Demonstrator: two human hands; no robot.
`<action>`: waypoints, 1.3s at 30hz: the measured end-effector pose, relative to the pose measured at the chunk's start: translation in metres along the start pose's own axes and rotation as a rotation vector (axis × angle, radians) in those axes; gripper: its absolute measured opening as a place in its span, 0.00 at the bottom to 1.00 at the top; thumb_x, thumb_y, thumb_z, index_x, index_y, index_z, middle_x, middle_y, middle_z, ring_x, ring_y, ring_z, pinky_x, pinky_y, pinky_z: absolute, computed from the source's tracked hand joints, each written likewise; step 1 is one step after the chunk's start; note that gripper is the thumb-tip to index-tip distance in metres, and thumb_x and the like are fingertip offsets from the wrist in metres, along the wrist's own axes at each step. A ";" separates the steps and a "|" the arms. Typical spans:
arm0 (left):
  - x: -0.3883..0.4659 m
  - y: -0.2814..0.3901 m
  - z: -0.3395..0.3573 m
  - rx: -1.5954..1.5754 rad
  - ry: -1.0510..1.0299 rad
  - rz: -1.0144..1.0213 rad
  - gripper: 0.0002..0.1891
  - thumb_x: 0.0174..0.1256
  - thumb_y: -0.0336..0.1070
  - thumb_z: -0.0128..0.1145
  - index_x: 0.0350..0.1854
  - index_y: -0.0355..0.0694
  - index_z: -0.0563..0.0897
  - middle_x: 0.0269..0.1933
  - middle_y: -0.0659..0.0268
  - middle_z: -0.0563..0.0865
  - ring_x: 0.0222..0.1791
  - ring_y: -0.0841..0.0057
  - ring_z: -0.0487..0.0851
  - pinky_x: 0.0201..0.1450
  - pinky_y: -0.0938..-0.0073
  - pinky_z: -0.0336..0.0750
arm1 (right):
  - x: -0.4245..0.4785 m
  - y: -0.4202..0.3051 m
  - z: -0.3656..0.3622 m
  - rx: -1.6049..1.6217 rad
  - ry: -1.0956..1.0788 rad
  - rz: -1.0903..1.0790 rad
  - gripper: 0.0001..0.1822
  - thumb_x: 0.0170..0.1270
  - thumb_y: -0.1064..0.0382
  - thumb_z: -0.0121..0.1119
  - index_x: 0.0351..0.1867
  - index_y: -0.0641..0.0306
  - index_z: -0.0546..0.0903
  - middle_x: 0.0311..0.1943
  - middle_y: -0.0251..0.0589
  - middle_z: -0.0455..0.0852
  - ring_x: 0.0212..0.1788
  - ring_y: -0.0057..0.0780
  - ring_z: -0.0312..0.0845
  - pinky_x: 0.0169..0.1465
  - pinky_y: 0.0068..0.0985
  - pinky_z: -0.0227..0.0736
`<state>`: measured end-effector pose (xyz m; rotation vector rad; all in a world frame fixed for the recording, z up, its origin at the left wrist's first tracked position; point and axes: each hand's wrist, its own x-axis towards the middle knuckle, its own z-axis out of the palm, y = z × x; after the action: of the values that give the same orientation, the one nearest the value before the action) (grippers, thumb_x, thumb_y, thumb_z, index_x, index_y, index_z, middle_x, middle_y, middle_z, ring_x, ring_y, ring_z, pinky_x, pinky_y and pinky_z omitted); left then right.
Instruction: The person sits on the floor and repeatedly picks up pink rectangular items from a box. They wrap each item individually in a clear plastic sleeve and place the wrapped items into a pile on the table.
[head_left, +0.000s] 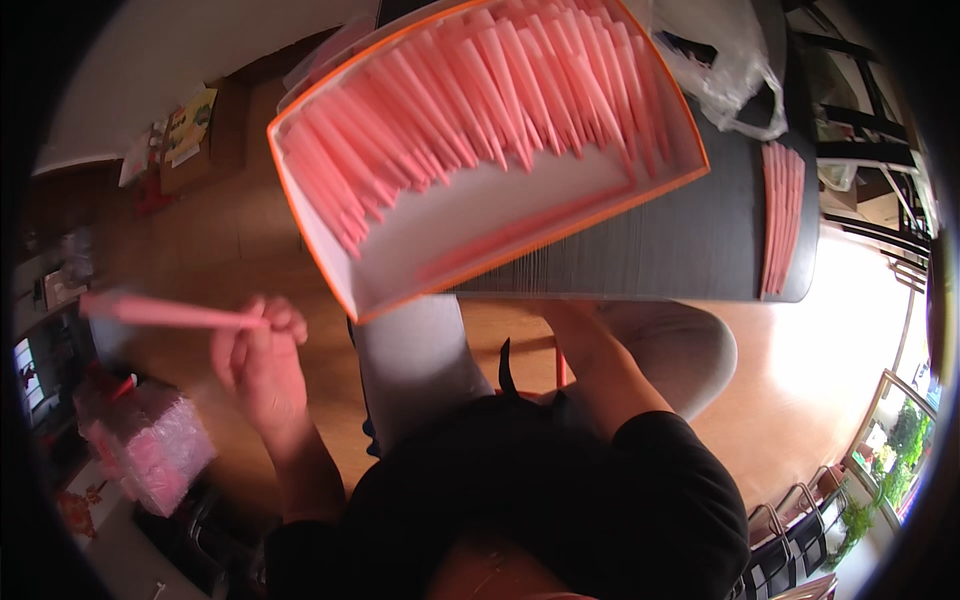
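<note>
My left hand (264, 367) is raised at the left, away from the table. Its thumb and fingers pinch the narrow end of a slender pink tapered piece (169, 310), perhaps paper, whose wide end points left and is blurred. In front of me a white box with an orange rim (525, 251) holds many similar pink pieces (480, 90), packed side by side with narrow tips towards me. A few lie flat along its near wall. My right forearm runs under the table edge, and that hand is hidden.
The dark table (660, 240) carries a row of pink strips (782, 221) at its right end and a clear plastic bag (739, 82) behind. A plastic-wrapped pink bundle (154, 446) is at lower left. Chairs (795, 540) and a framed mirror (892, 450) stand at lower right.
</note>
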<state>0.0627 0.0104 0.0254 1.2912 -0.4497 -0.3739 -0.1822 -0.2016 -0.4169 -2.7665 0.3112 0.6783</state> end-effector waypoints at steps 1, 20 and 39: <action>0.002 0.006 -0.002 0.011 0.011 -0.018 0.08 0.73 0.30 0.59 0.50 0.37 0.82 0.48 0.61 0.81 0.37 0.72 0.75 0.34 0.71 0.69 | 0.009 0.000 -0.005 0.016 -0.062 0.034 0.12 0.54 0.66 0.65 0.41 0.61 0.91 0.39 0.48 0.91 0.43 0.41 0.90 0.44 0.34 0.83; 0.067 -0.004 0.011 0.036 -0.123 -0.048 0.08 0.71 0.36 0.65 0.42 0.41 0.78 0.33 0.66 0.78 0.27 0.77 0.73 0.24 0.81 0.69 | 0.132 0.045 0.017 0.121 -0.282 0.205 0.13 0.52 0.66 0.66 0.41 0.58 0.90 0.38 0.47 0.91 0.42 0.40 0.89 0.43 0.35 0.82; -0.004 0.026 0.063 -0.069 -0.238 -0.026 0.09 0.71 0.26 0.60 0.49 0.29 0.82 0.40 0.52 0.86 0.35 0.68 0.85 0.37 0.68 0.80 | -0.044 0.025 -0.085 0.102 -0.352 0.111 0.15 0.49 0.67 0.68 0.41 0.56 0.89 0.37 0.45 0.91 0.42 0.39 0.88 0.43 0.35 0.80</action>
<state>0.0277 -0.0336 0.0633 1.1913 -0.6150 -0.5639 -0.1913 -0.2457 -0.3284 -2.4873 0.4111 1.1239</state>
